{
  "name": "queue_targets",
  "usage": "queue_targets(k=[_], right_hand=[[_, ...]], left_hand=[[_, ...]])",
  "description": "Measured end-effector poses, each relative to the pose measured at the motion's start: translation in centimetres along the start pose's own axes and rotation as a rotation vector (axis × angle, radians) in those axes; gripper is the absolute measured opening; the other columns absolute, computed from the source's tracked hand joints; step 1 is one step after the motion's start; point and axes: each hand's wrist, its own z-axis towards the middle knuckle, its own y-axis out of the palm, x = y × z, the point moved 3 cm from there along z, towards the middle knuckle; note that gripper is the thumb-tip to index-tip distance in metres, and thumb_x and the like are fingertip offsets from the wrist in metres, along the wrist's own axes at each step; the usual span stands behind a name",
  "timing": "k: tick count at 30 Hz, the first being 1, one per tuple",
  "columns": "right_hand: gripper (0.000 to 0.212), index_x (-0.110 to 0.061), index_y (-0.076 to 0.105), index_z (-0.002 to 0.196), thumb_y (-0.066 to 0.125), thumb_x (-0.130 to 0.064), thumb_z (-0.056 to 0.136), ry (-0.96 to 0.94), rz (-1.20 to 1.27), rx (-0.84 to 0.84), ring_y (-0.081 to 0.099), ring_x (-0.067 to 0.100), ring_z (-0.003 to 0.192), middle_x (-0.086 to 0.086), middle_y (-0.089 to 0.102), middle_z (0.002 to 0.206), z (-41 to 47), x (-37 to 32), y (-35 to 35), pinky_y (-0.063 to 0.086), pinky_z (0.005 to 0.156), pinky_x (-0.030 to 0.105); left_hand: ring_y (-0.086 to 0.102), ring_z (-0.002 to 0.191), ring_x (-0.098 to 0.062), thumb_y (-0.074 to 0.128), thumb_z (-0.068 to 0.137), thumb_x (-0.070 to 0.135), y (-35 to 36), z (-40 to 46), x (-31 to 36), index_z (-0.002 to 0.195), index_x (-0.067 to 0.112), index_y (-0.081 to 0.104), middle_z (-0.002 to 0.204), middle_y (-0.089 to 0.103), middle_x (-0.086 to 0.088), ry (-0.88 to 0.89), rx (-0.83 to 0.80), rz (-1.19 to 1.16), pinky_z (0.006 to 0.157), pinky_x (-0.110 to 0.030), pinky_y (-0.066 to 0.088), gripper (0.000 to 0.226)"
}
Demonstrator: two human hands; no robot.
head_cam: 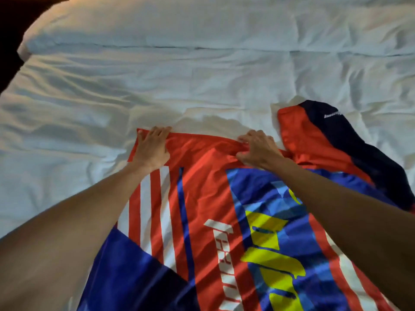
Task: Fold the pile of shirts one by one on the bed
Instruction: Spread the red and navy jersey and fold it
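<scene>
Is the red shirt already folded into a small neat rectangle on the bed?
No. The red shirt lies spread out on the bed, with the left hand and right hand at its far edge.

All I've got on my feed is a bed with rumpled white bedding. Plump white pillows run along the far edge, a dark corner sits top left, and the light's warm.
</scene>
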Motion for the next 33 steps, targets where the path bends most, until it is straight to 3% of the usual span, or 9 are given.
queue_targets(k=[3, 6, 10, 15, 21, 24, 26, 30, 33], right_hand=[[0.060, -0.025, 0.069, 0.116, 0.056, -0.053, 0.065, 0.010, 0.054, -0.084, 0.059, 0.031, 0.114, 0.007, 0.066, 0.121, 1.9, -0.1, -1.1, 0.045, 0.096, 0.039], [0.030, -0.021, 0.075, 0.102, 0.059, -0.027, 0.078, -0.086, 0.224, 0.094, 0.064, 0.033, 0.101, 0.008, 0.070, 0.105, 3.2, -0.2, -1.4, 0.051, 0.088, 0.039], [0.053, -0.025, 0.062, 0.128, 0.062, -0.047, 0.079, -0.164, 0.213, 0.203, 0.052, 0.029, 0.120, 0.004, 0.058, 0.129, 1.9, 3.0, -0.7, 0.041, 0.098, 0.047], [0.061, -0.016, 0.042, 0.145, 0.057, -0.036, 0.089, 0.308, 0.117, 0.387, 0.030, 0.031, 0.142, 0.010, 0.036, 0.153, 0.7, 15.4, -4.1, 0.021, 0.113, 0.055], [0.072, -0.009, 0.051, 0.127, 0.063, -0.056, 0.074, 0.674, 0.136, 0.209, 0.049, 0.034, 0.125, 0.013, 0.056, 0.131, -0.1, 23.3, -7.9, 0.036, 0.104, 0.050], [0.038, -0.008, 0.063, 0.087, 0.068, -0.043, 0.072, 0.646, 0.244, 0.045, 0.062, 0.027, 0.083, 0.011, 0.067, 0.094, 0.6, 24.4, -9.5, 0.047, 0.065, 0.028], [0.031, -0.006, 0.068, 0.086, 0.073, -0.032, 0.072, 0.613, 0.292, -0.090, 0.059, 0.025, 0.075, 0.010, 0.065, 0.083, 1.0, 24.8, -10.4, 0.042, 0.056, 0.024], [0.019, -0.009, 0.069, 0.099, 0.060, -0.018, 0.084, 0.612, 0.417, 0.423, 0.061, 0.026, 0.091, 0.009, 0.065, 0.092, 1.3, 26.6, -11.6, 0.047, 0.071, 0.031], [0.050, -0.017, 0.047, 0.139, 0.060, -0.031, 0.093, 0.574, 0.258, 0.632, 0.046, 0.032, 0.127, 0.009, 0.051, 0.139, 0.4, 26.6, -10.0, 0.042, 0.098, 0.045]], left_hand=[[0.055, 0.117, -0.039, 0.058, 0.084, 0.009, -0.3, 1.2, -1.5, 0.126, 0.007, 0.062, 0.120, 0.061, -0.020, 0.021, -0.018, 0.071, 0.106, -0.057, 0.032, 0.043], [0.060, 0.098, -0.042, 0.050, 0.085, 0.017, -0.7, 2.3, -2.8, 0.103, 0.005, 0.070, 0.099, 0.066, -0.022, -0.056, 0.092, 0.096, 0.096, -0.056, 0.040, 0.030], [0.047, 0.124, -0.046, 0.059, 0.087, 0.012, 0.8, 1.1, 0.4, 0.121, 0.001, 0.061, 0.126, 0.056, -0.028, -0.272, 0.300, 0.048, 0.109, -0.068, 0.021, 0.036], [0.056, 0.120, -0.036, 0.053, 0.089, 0.010, 4.9, -3.3, 18.7, 0.119, 0.004, 0.066, 0.122, 0.063, -0.016, 0.285, 0.428, -0.350, 0.109, -0.059, 0.034, 0.033], [0.053, 0.125, -0.035, 0.050, 0.098, 0.021, 10.4, -5.1, 28.3, 0.125, 0.004, 0.065, 0.135, 0.059, -0.015, 0.340, 0.299, -0.384, 0.109, -0.052, 0.040, 0.036], [0.038, 0.142, -0.028, 0.043, 0.100, 0.030, 11.0, -5.3, 28.4, 0.139, 0.010, 0.056, 0.152, 0.046, -0.009, 0.357, 0.251, -0.269, 0.117, -0.053, 0.028, 0.046], [0.031, 0.147, -0.026, 0.040, 0.101, 0.034, 11.0, -5.3, 28.5, 0.145, 0.012, 0.050, 0.157, 0.038, -0.007, 0.360, 0.215, -0.211, 0.120, -0.055, 0.020, 0.050], [0.021, 0.151, -0.025, 0.037, 0.100, 0.041, 11.3, -5.4, 28.7, 0.153, 0.017, 0.036, 0.164, 0.023, -0.006, 0.341, 0.191, -0.121, 0.120, -0.061, 0.011, 0.059], [0.014, 0.153, -0.027, 0.038, 0.094, 0.052, 11.4, -5.5, 28.6, 0.156, 0.022, 0.027, 0.166, 0.015, -0.005, 0.347, 0.171, -0.054, 0.119, -0.062, 0.001, 0.070]])
